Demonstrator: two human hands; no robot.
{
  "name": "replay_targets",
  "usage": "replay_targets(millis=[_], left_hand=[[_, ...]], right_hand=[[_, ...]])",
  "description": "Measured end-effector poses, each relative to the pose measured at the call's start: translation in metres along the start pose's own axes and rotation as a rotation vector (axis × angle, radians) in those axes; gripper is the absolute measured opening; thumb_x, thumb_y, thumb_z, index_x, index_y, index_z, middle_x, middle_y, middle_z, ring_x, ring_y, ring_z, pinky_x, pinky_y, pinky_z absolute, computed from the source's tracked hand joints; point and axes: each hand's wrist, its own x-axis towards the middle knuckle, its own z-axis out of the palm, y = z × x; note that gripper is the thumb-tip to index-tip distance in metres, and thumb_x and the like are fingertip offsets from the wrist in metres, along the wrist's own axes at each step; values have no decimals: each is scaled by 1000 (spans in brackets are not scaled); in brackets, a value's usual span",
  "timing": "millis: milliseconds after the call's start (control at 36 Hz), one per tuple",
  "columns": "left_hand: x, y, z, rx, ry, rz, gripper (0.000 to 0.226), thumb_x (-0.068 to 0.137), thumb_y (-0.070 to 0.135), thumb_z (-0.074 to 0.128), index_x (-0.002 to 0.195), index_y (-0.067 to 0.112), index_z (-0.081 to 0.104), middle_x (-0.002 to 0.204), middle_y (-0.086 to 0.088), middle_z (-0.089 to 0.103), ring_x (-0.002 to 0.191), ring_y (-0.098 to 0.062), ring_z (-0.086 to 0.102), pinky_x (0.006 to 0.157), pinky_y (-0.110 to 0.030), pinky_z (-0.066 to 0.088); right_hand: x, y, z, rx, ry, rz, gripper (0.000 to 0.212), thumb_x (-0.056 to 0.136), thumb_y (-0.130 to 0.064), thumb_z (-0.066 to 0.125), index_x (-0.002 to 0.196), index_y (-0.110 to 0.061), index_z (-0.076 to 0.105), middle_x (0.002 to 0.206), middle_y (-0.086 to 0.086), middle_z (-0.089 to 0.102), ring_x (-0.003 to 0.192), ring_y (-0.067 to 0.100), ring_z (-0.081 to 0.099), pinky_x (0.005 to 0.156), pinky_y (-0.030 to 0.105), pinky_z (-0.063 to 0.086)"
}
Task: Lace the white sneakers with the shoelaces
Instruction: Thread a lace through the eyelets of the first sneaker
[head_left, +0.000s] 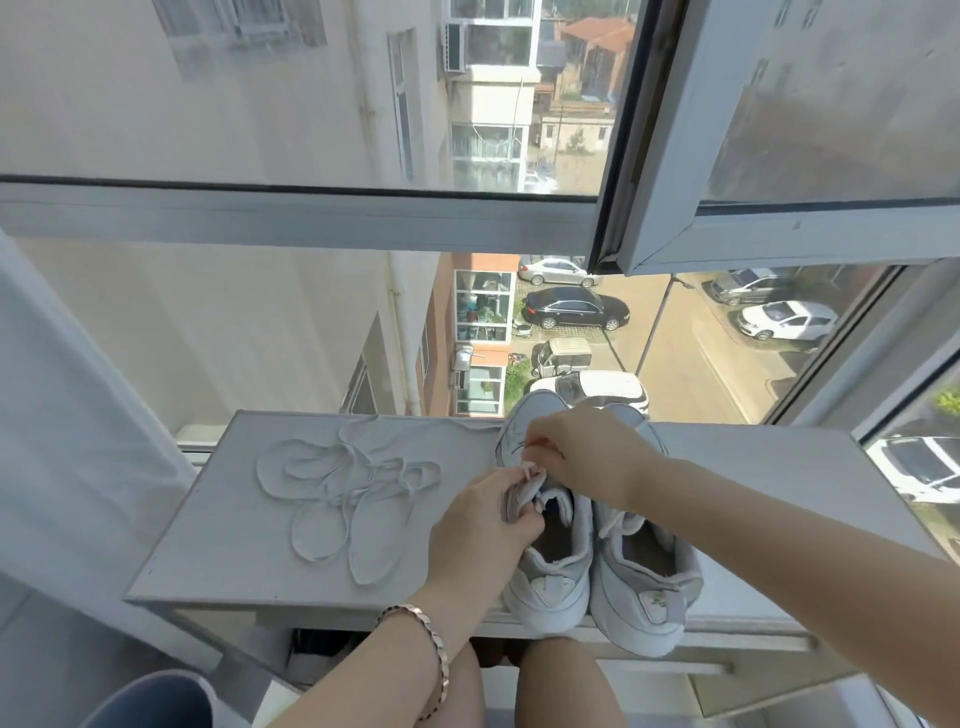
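**On the Window Ledge, a Lacing Barely Begun**

At the left of the white ledge (218, 519) lay the shoelaces (363, 480), loose and looped over one another in a flat tangle, well apart from both hands. None of that pile had reached an eyelet.

Further right, the left hand (480, 525), with a bracelet (439, 660) on its wrist, had its fingers curled round the tongue (522, 496) of the left sneaker (545, 597) and drew it up and back. Just above it, the right hand (587, 457) hovered over the same shoe's throat with its fingertips drawn together. Whether they pinched a lace end, the tongue's edge or nothing at all could not be made out.

The right sneaker (639, 603) stood touching its partner, toes toward the glass. Something like lace showed at its throat, too small to be sure of.

Several things could have gone amiss from here:
- **A fall:** both heels sat at the near edge of the ledge, the right one seeming to overhang it, so a firm tug on the tongue might have tipped a shoe off toward the person's knees.
- **A knot:** a lace pulled carelessly from the tangle would likely have dragged the rest along or tightened into a knot.
- **A lost hold:** if the tongue slipped free it would have covered the eyelets again.
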Motion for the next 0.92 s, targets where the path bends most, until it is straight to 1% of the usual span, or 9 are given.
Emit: replay_targets(millis=[111,222,278,361,472,583,722,806,917], left_hand=[[-1,0,0,18,0,-1,42,89,22,56,130,30,53,126,16,53,115,-6,50,93,-23,41],[-1,1,1,35,11,14,42,89,23,55,130,32,52,126,18,53,112,-5,51,89,-20,40],[0,1,2,34,13,6,42,89,24,55,130,33,52,125,17,54,110,-6,53,91,-24,42],[-1,1,3,17,11,-1,44,88,24,55,131,33,52,125,13,56,109,-9,55,95,-34,44],[-1,1,4,37,29,9,43,90,22,54,131,32,52,126,12,56,109,-10,55,94,-32,45],[-2,1,5,80,41,38,43,91,22,52,133,30,50,128,12,55,112,-9,53,91,-24,43],[-2,-3,4,76,44,36,41,91,21,51,130,32,52,128,14,55,110,-6,53,92,-27,45],[-1,-2,4,63,40,32,40,90,21,53,128,32,54,125,13,57,110,-7,54,92,-28,45],[-1,-2,4,52,31,16,40,89,22,54,128,32,54,127,16,55,112,-6,53,95,-29,44]], right_hand=[[-2,8,5,513,136,215,21,97,-13,46,77,-16,51,81,3,70,70,3,64,76,24,53],[-6,15,18,656,215,331,19,96,-18,48,80,-12,54,83,9,70,83,25,68,86,46,52],[-6,13,23,733,264,388,20,96,-19,48,78,-13,51,88,10,71,87,27,68,86,46,51],[-6,5,28,988,345,467,20,98,-12,45,78,-9,45,83,10,71,77,20,70,75,33,54],[1,-7,31,1321,442,600,18,99,-5,41,81,-6,44,74,11,65,54,12,67,63,32,57],[4,-10,31,1341,491,674,16,99,-7,40,84,-5,45,73,10,61,48,7,62,55,24,54],[5,10,-10,1568,819,690,23,97,-1,34,76,-12,37,65,4,41,47,10,31,34,15,29],[-3,13,-49,1192,552,469,26,93,-3,44,70,-13,36,56,1,40,42,10,28,36,17,21],[-31,8,-88,350,-416,442,21,93,-17,53,75,-9,60,57,2,57,43,12,44,42,20,39]])
